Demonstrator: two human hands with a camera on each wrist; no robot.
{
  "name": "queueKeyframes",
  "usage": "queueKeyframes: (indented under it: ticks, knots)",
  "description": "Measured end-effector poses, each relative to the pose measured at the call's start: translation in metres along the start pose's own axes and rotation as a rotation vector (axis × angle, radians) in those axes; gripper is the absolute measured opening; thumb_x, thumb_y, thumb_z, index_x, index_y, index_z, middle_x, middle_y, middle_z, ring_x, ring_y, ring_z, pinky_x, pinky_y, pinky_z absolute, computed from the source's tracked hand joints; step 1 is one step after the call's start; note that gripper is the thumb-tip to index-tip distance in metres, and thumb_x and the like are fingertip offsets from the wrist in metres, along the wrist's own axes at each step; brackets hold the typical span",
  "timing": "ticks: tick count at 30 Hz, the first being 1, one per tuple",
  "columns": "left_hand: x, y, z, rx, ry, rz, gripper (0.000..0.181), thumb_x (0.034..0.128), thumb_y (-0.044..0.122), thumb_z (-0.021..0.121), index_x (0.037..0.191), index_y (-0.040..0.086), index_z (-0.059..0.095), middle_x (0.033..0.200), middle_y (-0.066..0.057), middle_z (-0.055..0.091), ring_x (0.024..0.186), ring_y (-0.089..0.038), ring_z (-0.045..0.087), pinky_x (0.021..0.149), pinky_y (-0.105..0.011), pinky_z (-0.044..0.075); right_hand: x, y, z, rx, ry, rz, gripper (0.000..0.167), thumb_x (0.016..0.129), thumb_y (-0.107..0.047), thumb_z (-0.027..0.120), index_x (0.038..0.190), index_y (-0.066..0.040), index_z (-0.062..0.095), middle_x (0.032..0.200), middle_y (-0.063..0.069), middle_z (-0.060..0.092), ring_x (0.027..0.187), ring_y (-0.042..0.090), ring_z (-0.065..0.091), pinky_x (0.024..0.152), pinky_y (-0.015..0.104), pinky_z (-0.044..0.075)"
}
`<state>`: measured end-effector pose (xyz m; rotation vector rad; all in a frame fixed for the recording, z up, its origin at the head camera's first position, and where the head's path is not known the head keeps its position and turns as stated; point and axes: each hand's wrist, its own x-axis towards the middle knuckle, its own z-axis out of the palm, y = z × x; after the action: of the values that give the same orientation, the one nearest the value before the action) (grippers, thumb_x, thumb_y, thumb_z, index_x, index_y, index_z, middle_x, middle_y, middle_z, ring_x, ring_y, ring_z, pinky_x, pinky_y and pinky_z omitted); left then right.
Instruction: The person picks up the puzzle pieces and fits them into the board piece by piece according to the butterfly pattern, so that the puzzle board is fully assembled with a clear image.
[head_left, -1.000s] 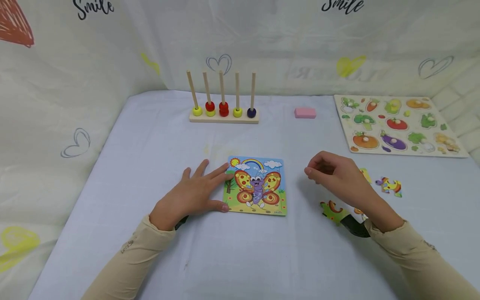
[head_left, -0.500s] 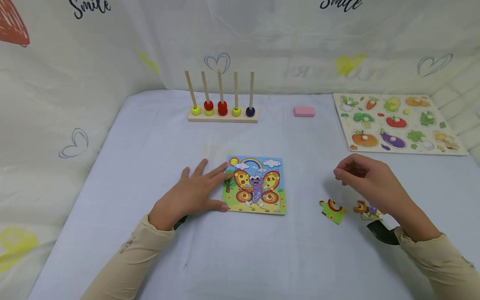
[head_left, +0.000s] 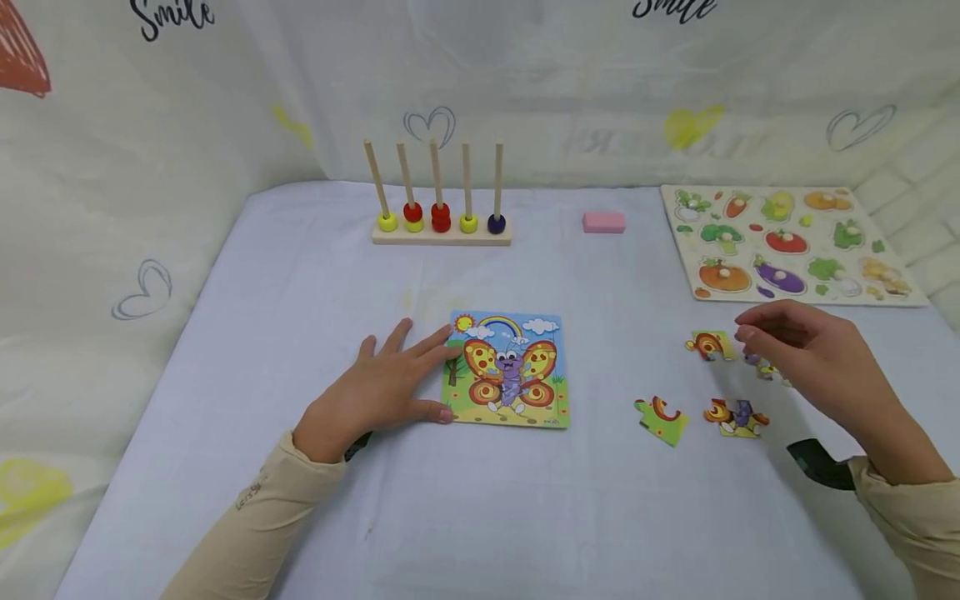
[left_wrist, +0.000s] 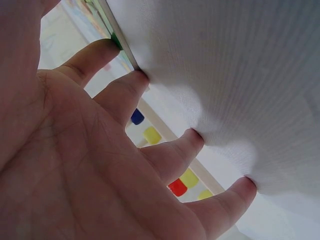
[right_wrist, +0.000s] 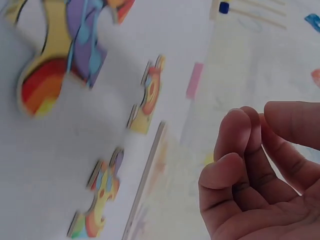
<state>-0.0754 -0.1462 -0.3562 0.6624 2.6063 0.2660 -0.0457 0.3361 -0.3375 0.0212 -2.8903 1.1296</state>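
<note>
A square butterfly jigsaw puzzle (head_left: pixel 510 371) lies on the white-covered table. My left hand (head_left: pixel 371 396) rests at its left edge with fingers spread, the thumb and forefinger touching the board. In the left wrist view, the fingertips (left_wrist: pixel 192 137) press on the tablecloth and against the board's rim. To the right, my right hand (head_left: pixel 832 367) hovers over loose puzzle pieces, fingers loosely bent and holding nothing. Below it are an orange-and-yellow piece (head_left: pixel 709 344), a partly hidden piece (head_left: pixel 765 367), a purple-and-orange piece (head_left: pixel 737 419) and a green piece (head_left: pixel 662 422).
A peg abacus (head_left: pixel 442 236) with coloured beads stands at the back. Right of it lies a pink block (head_left: pixel 603 222). A wooden vegetable puzzle board (head_left: pixel 787 250) occupies the back right corner. A printed cloth (head_left: pixel 495 75) hangs behind the table.
My right hand has moved right, from beside the butterfly puzzle to above the loose pieces, uncovering the lower ones. The left hand stays at the puzzle's edge.
</note>
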Motion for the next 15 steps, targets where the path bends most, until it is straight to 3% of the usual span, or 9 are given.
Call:
queueKeyframes:
  ticks: [6,15]
  knots:
    - [-0.001,-0.001,0.001,-0.005,0.003,0.003,0.095,0.0893,0.057,0.083,0.168,0.031,0.038,0.179,0.004,0.015,0.161,-0.049,0.005,0.117,-0.08,0.016,0.004,0.012,-0.005,-0.042,0.027,0.028,0.024,0.106,-0.018,0.07,0.124,-0.002,0.068,0.096,-0.01,0.072,0.08,0.004,0.063,0.06,0.022,0.05]
    - [-0.001,0.0,0.0,-0.011,-0.001,0.003,0.095,0.0891,0.058,0.083,0.168,0.03,0.038,0.179,0.004,0.015,0.161,-0.048,0.004,0.117,-0.08,0.015,0.01,0.023,-0.001,-0.142,-0.031,-0.008,0.026,0.103,-0.011,0.073,0.127,0.001,0.067,0.107,0.014,0.069,0.083,0.004,0.052,0.058,0.022,0.048]
